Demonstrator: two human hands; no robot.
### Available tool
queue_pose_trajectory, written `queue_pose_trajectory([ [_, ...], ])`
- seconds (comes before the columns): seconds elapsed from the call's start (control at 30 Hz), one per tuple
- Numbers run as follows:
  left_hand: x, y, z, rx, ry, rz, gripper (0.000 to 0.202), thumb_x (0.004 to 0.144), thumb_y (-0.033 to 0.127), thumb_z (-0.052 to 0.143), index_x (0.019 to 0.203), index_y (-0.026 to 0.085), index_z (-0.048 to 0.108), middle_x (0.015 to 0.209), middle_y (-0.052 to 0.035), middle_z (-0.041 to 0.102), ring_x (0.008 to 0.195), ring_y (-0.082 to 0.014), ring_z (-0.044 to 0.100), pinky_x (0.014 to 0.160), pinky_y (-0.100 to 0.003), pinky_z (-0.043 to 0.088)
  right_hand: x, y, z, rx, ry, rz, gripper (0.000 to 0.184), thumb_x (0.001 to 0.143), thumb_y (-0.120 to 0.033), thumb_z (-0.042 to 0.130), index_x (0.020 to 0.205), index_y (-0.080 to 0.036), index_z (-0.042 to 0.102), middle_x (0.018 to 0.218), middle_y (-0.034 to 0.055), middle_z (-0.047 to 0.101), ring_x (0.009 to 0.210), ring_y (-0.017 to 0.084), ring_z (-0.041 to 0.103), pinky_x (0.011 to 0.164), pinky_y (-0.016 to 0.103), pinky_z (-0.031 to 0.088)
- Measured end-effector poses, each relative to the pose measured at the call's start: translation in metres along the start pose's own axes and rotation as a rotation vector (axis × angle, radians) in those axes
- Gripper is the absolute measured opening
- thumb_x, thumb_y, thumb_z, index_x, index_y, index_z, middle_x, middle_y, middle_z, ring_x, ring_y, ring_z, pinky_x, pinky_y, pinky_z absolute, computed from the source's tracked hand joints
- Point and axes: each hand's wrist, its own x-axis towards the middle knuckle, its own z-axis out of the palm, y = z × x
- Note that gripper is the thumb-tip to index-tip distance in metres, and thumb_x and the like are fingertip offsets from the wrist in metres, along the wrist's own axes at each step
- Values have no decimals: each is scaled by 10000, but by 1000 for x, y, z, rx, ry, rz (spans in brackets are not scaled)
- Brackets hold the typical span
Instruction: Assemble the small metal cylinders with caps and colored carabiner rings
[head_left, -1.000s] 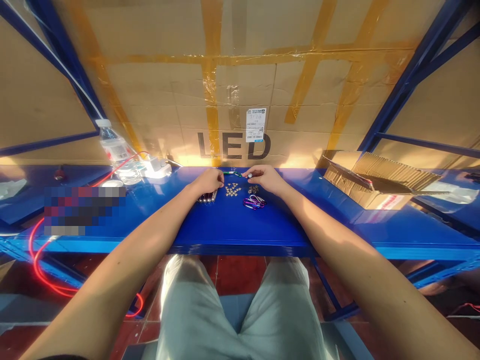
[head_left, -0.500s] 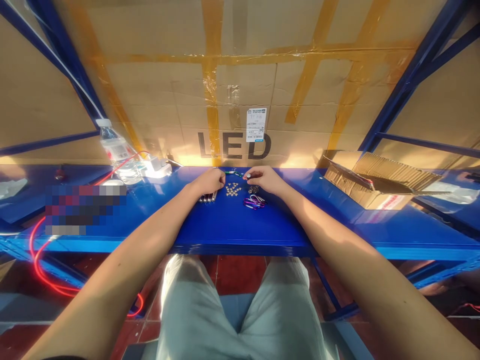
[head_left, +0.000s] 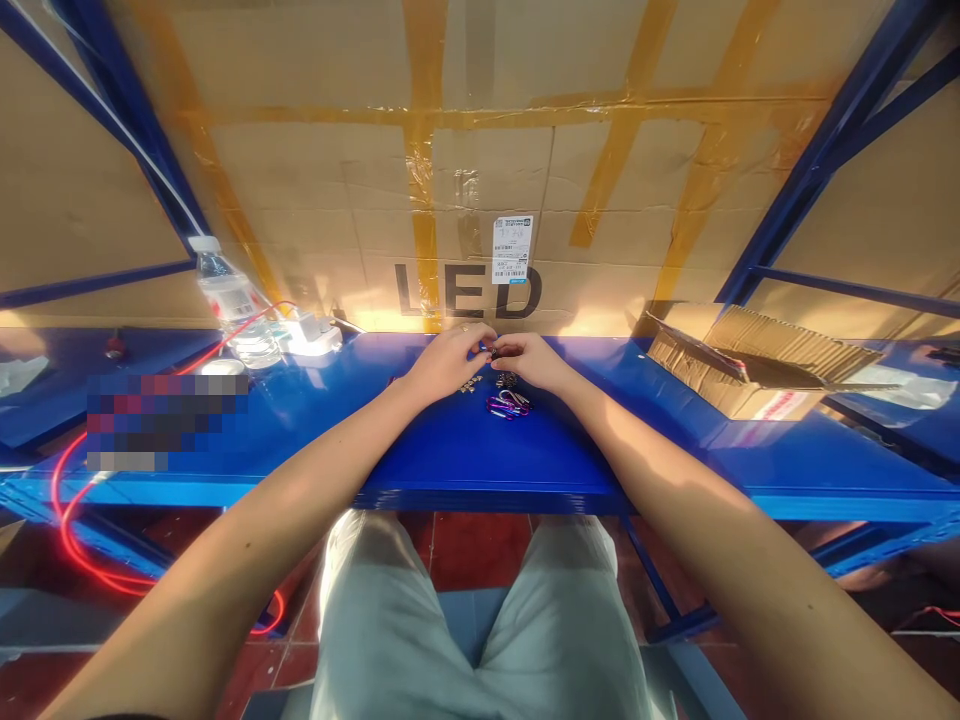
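One tiny dark part [head_left: 493, 352] is getting pinched by the right hand [head_left: 529, 361] at the blue table [head_left: 487, 455]; left hand [head_left: 452, 362] is sitting just left of it, can't tell if gripping. Not making out its long axis, too small tbh.

a glossy painted-metal finish is shown by the blue tabletop [head_left: 487, 455]. shiny coloured metal is seen in the carabiners [head_left: 510, 404], and a metallic glint on the small pieces [head_left: 471, 384]. the backing panel [head_left: 345, 200] is faced with matt cardboard, crossed by glossy plastic tape [head_left: 426, 60]. rough corrugated edges are shown by the open box [head_left: 739, 388]. clear plastic is seen in the bottle [head_left: 234, 300], matt cloth in the trousers [head_left: 397, 620].
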Motion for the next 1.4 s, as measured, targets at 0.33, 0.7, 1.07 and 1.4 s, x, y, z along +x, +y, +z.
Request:
queue_pose_trajectory([
  [0.33,0,-1,-1,-2,-18,-1,208,924,101,601,1092,204,668,978,-34,726,906,-188,670,788,-318,494,-1,-1,1,-6,-24,-13,211,685,-293,786,865,-187,753,819,16,718,815,202,631,839,394,503],
  [0.7,0,-3,-3,-76,-9,-65,126,913,163,656,1014,203,720,973,-28,736,865,-173,663,821,-329,522,-1,-3,0,66,14,-3,297,679,-255,823,955,-163,762,881,42,777,885,225,706,869,383,541],
  [1.07,2,-5,12,-343,123,-273,103,816,201,719,859,199,625,826,3,707,814,-169,659,799,-335,532,-2,-6,13,79,83,82,358,711,-131,838,993,-198,629,822,33,806,871,228,770,872,386,586],
  [1.4,2,-19,-2,-324,374,-380,79,860,187,661,849,203,584,840,-16,648,825,-168,653,803,-350,581,-2,0,-23,-435,118,29,104,815,-100,696,800,-186,751,914,83,803,881,239,722,886,390,552],
])
